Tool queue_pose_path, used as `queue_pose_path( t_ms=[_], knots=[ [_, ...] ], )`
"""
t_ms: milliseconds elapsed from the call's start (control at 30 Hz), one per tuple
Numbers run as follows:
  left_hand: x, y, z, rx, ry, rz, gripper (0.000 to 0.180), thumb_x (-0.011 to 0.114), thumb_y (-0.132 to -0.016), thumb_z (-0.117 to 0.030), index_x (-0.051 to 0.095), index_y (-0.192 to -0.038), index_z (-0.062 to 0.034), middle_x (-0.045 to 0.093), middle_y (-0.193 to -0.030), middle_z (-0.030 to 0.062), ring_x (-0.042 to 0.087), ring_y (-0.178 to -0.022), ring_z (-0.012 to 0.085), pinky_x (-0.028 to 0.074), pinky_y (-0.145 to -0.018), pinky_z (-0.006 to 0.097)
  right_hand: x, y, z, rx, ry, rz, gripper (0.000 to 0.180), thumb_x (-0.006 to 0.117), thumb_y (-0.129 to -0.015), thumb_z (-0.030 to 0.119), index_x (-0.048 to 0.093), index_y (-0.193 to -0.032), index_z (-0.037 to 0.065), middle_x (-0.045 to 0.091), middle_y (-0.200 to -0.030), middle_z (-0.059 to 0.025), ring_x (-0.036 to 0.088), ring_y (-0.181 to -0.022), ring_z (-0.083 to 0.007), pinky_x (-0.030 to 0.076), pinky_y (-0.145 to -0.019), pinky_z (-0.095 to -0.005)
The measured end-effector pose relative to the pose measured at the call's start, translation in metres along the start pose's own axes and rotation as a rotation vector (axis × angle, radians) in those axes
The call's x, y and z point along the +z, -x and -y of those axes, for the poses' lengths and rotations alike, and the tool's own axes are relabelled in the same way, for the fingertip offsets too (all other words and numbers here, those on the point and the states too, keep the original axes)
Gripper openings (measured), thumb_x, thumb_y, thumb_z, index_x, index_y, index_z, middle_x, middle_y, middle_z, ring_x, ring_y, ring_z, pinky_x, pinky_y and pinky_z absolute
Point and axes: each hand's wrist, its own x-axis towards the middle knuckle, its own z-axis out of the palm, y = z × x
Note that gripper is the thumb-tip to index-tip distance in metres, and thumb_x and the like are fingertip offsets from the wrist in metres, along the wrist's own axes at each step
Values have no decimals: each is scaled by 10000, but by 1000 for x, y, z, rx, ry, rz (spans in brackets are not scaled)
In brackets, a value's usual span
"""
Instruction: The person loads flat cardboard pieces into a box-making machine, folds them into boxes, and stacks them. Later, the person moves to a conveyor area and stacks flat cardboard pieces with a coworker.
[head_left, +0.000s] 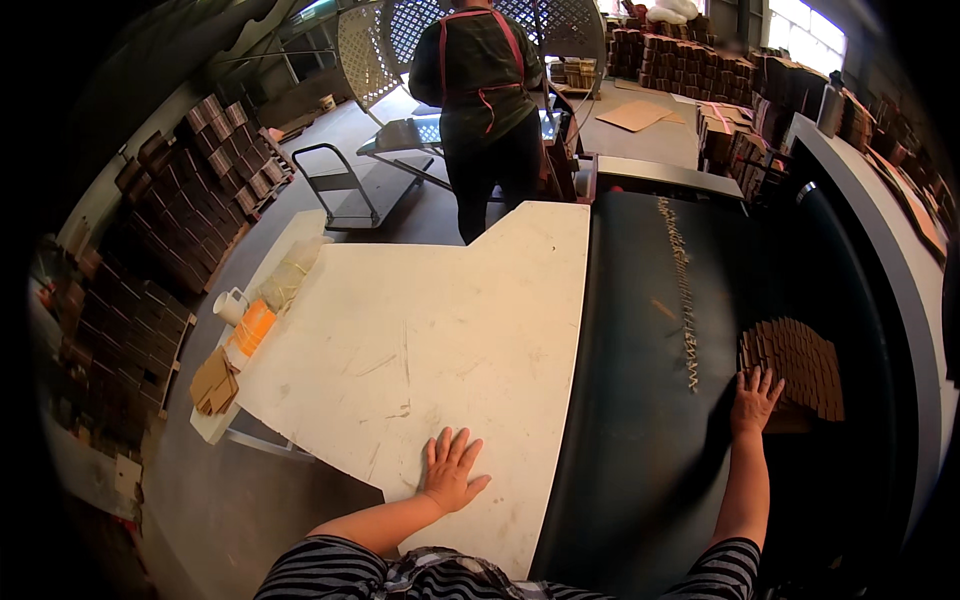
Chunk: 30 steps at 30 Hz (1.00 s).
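My left hand [454,472] lies flat on the pale, scuffed tabletop [450,320], fingers spread and nothing in it. My right hand [757,402] reaches over the dark green conveyor belt [640,400], its fingers apart against the near left side of a pile of brown cardboard pieces [795,365]. The pieces stand close together in rows on the belt's right part. A pale zigzag seam [683,290] runs along the belt, left of the pile.
At the table's left edge are a white mug [231,306], an orange item [252,326] and small cardboard pieces [213,382]. A person [487,90] stands beyond the table, back turned. A trolley [350,190] and cardboard stacks [180,220] stand left. A grey-white machine side [880,230] bounds the belt.
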Motion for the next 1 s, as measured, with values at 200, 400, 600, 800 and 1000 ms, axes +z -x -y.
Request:
queue_pose_path(
  t_ms=[200, 400, 600, 800, 1000],
  knots=[
    [-3, 4, -2, -47, -7, 33, 709, 562, -842, -486, 344, -1416, -132, 208, -1506, 150, 104, -1390, 394, 43, -1091, 573, -6, -17, 4, 117, -47, -14, 583, 550, -844, 113, 415, -1386, 282, 282, -1499, -22, 208, -1393, -296, 157, -1108, -589],
    [-1, 7, 1, -22, -14, -14, 711, 567, -837, -487, 351, -1412, -128, 209, -1505, 152, 109, -1385, 401, 46, -1086, 581, -19, -19, -8, 156, -94, 152, 616, 544, -831, 90, 389, -1399, 272, 260, -1509, -23, 203, -1398, -292, 199, -1090, -581],
    [-4, 1, -4, -15, 10, -46, 697, 581, -837, -453, 361, -1398, -103, 234, -1486, 182, 137, -1376, 412, 73, -1084, 583, -24, 1, 23, 5, -151, -111, 464, 493, -873, 138, 482, -1335, 178, 358, -1458, -78, 230, -1390, -295, 136, -1110, -566],
    [1, 2, -5, -35, 47, -50, 693, 583, -833, -455, 364, -1397, -115, 229, -1494, 161, 118, -1386, 400, 62, -1091, 576, -48, 71, 108, -313, -382, -333, 377, 543, -880, 245, 544, -1230, 108, 460, -1350, -111, 335, -1323, -302, 163, -1101, -558],
    [0, 2, -9, -70, 76, -12, 698, 552, -849, -481, 347, -1413, -126, 203, -1508, 141, 91, -1398, 384, 37, -1102, 566, -81, 156, 181, -395, -567, -175, 571, 606, -830, 410, 508, -1280, 72, 442, -1374, -139, 346, -1312, -319, 218, -1074, -554]
  ],
)
